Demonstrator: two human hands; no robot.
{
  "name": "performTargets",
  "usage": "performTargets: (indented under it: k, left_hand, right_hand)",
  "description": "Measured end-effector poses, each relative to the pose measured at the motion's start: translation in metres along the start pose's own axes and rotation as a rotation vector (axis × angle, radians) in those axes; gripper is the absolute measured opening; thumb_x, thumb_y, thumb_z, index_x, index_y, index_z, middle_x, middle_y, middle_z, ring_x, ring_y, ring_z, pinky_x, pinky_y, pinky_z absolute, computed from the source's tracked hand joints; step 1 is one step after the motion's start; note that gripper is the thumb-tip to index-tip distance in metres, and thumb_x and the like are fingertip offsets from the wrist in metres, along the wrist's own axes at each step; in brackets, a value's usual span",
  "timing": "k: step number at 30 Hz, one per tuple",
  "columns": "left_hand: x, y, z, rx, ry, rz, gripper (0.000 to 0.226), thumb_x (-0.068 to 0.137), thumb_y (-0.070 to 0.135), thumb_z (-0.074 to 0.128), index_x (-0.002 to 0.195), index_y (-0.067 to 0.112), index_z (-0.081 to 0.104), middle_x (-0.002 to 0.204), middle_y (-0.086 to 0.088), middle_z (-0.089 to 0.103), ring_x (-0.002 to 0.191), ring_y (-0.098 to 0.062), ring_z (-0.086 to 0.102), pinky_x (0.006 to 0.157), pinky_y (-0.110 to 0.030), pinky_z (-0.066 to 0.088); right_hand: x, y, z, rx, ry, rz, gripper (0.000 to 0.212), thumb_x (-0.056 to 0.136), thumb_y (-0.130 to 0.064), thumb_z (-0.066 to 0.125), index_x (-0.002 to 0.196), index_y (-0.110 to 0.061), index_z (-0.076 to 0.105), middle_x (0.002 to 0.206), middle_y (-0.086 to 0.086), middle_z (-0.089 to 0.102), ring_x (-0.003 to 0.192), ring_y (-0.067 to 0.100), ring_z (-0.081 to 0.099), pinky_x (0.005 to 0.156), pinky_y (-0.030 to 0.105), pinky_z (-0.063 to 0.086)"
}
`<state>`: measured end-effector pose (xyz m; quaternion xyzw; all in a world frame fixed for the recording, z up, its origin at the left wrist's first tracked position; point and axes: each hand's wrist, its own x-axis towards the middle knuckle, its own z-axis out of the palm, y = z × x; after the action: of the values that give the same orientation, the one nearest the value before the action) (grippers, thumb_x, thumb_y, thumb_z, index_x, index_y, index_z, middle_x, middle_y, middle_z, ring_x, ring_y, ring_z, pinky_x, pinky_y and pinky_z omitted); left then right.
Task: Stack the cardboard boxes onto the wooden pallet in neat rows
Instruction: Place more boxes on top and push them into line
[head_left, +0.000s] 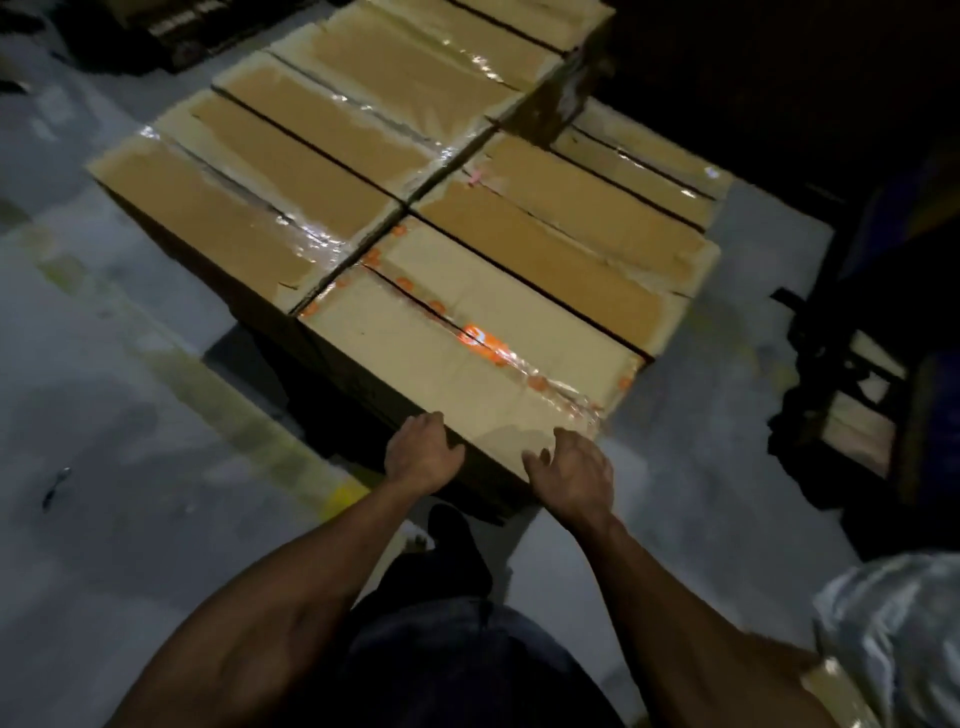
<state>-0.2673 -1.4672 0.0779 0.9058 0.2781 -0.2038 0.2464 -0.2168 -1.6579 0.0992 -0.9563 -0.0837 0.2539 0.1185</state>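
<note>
The stack of boxes (405, 208) stands on the floor (104, 395), two rows side by side running away from the person. The nearest box (467, 353) lies at the stack's near right corner, with the left hand (423, 454) and right hand (571, 475) at its near edge. Behind it sit two more boxes, lower ones possibly beyond. A dark cart (857, 415) stands right of the stack

Pallet hidden under boxes (467, 332), top-row box (519, 21) cut off, left hand (423, 452) fingertips hidden
</note>
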Motion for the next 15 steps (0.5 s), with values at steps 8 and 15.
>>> performTargets:
  k: [8,15]
  left_hand:
    - [-0.106,0.009,0.042,0.121,-0.125,0.319,0.056,0.096,0.04,0.057,0.141,0.01,0.048,0.137,-0.011,0.054,0.128,-0.027,0.049,0.103,-0.038,0.045]
    - [-0.147,0.012,0.056,0.275,-0.194,0.583,0.055,0.095,0.042,0.058,0.138,0.01,0.051,0.135,-0.012,0.058,0.123,-0.029,0.054,0.1,-0.042,0.048]
  right_hand:
    - [-0.149,0.075,0.035,0.139,0.063,0.201,0.066,0.098,-0.053,0.046,0.148,-0.011,0.041,0.15,0.012,0.046,0.139,0.03,0.039,0.113,0.039,0.028]
    - [-0.247,0.105,0.071,0.242,0.15,0.448,0.07,0.098,-0.055,0.046,0.15,-0.01,0.038,0.152,0.012,0.043,0.14,0.03,0.038,0.115,0.04,0.027]
